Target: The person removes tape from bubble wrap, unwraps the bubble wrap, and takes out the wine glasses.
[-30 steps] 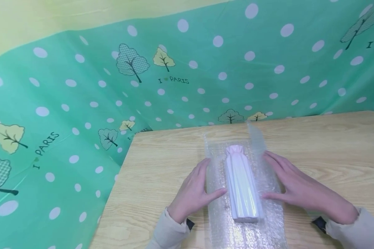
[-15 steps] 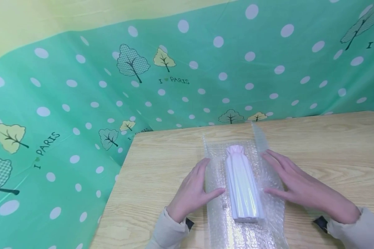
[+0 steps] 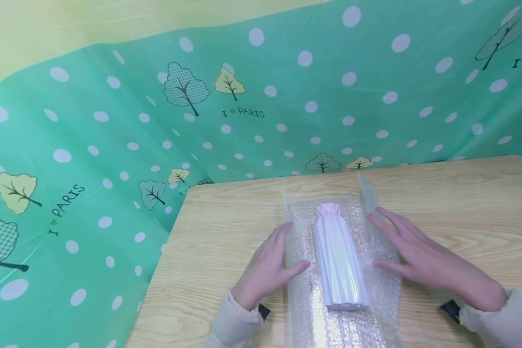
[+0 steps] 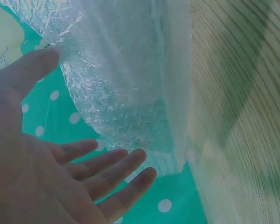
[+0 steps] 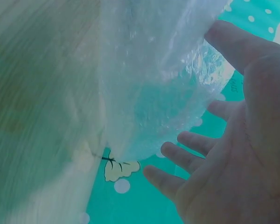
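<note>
A pale pink-to-lilac pleated vase (image 3: 339, 261) lies on a sheet of bubble wrap (image 3: 302, 309), its narrow neck toward the far side. The wrap's left and right edges stand raised beside it. My left hand (image 3: 267, 270) is at the left edge, fingers spread and fairly straight, thumb over the wrap. On the other side my right hand (image 3: 422, 256) rests against the raised right flap, fingers extended. Both wrist views show the bubble wrap (image 4: 121, 84) standing up in front of straight fingers. The vase is hidden in the wrist views.
The wooden table (image 3: 217, 232) extends to both sides of the wrap. Behind it and at the left hangs a green dotted cloth (image 3: 243, 145) with printed trees. Pale sleeves (image 3: 237, 321) cover both forearms.
My right hand has shifted slightly right, and the wrap's right flap leans further outward. The left thumb has drawn back a little from the vase. The vase stays in place.
</note>
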`<state>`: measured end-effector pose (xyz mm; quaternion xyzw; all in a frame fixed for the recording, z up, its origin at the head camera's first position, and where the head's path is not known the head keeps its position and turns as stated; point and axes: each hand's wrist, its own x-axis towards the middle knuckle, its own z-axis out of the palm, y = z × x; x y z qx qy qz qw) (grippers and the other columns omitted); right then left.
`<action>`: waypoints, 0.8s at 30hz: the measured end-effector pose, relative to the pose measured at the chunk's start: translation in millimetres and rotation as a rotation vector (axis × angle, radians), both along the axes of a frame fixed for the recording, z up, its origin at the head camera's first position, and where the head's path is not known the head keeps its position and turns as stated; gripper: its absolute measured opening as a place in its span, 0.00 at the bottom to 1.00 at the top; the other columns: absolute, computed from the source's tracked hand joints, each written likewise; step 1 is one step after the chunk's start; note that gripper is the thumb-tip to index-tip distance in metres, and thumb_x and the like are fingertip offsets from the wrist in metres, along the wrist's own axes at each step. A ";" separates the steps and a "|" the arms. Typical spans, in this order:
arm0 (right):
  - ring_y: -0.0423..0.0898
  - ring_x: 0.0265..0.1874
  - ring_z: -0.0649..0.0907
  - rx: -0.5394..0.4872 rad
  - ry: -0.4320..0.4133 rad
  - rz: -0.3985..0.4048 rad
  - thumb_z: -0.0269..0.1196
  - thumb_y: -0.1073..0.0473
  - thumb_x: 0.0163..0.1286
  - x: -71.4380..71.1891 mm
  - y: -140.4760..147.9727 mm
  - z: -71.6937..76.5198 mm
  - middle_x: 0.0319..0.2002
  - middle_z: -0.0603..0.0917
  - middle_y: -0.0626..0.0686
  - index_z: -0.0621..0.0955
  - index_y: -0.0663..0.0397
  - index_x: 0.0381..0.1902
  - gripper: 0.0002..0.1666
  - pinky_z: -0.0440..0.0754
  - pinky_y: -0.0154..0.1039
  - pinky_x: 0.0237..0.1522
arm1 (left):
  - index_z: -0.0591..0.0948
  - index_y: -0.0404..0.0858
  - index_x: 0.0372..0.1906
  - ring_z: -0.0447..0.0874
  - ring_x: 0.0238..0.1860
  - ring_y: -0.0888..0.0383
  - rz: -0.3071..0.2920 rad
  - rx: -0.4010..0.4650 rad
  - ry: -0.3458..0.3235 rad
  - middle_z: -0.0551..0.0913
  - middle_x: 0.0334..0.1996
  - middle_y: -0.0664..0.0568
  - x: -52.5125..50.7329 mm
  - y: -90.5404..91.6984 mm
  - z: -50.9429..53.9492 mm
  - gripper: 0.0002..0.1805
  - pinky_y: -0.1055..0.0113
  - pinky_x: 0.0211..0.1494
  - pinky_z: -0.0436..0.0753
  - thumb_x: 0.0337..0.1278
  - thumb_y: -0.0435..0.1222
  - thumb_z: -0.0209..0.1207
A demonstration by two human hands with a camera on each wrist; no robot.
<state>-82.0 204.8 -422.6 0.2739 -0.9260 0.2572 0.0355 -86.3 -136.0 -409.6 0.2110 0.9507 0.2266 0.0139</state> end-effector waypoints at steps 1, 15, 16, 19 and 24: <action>0.66 0.70 0.62 0.004 -0.003 -0.003 0.67 0.41 0.66 -0.5 1.1 0.2 0.78 0.51 0.61 0.50 0.40 0.80 0.55 0.74 0.74 0.53 | 0.54 0.38 0.78 0.60 0.75 0.48 -0.002 -0.003 -0.001 0.61 0.75 0.44 0.0 -0.4 0.4 0.51 0.51 0.76 0.63 0.59 0.60 0.61; 0.67 0.70 0.61 0.026 -0.024 -0.039 0.65 0.39 0.67 -3.0 4.1 0.7 0.77 0.52 0.62 0.55 0.43 0.79 0.50 0.72 0.73 0.54 | 0.56 0.40 0.78 0.63 0.74 0.48 0.033 -0.015 -0.062 0.63 0.75 0.46 0.7 -2.0 3.4 0.46 0.49 0.75 0.66 0.63 0.59 0.57; 0.67 0.70 0.61 0.025 -0.030 -0.041 0.64 0.39 0.67 -2.8 4.3 1.0 0.77 0.52 0.62 0.56 0.43 0.78 0.49 0.72 0.73 0.54 | 0.56 0.40 0.78 0.64 0.73 0.48 0.035 -0.012 -0.063 0.63 0.75 0.46 0.4 -2.2 3.5 0.46 0.49 0.75 0.66 0.64 0.59 0.57; 0.66 0.70 0.61 0.016 -0.044 -0.045 0.64 0.40 0.69 -2.6 4.7 1.5 0.77 0.52 0.61 0.56 0.43 0.78 0.47 0.71 0.72 0.55 | 0.56 0.42 0.78 0.69 0.70 0.49 0.044 -0.001 -0.068 0.65 0.74 0.48 -0.8 -2.9 3.6 0.45 0.49 0.73 0.70 0.64 0.58 0.57; 0.66 0.69 0.61 0.004 -0.017 -0.041 0.66 0.42 0.67 -3.6 5.8 -0.1 0.76 0.53 0.62 0.57 0.47 0.78 0.49 0.72 0.72 0.55 | 0.57 0.42 0.77 0.75 0.65 0.50 0.050 0.011 -0.069 0.67 0.72 0.49 -1.7 -4.7 4.2 0.44 0.49 0.69 0.74 0.65 0.58 0.57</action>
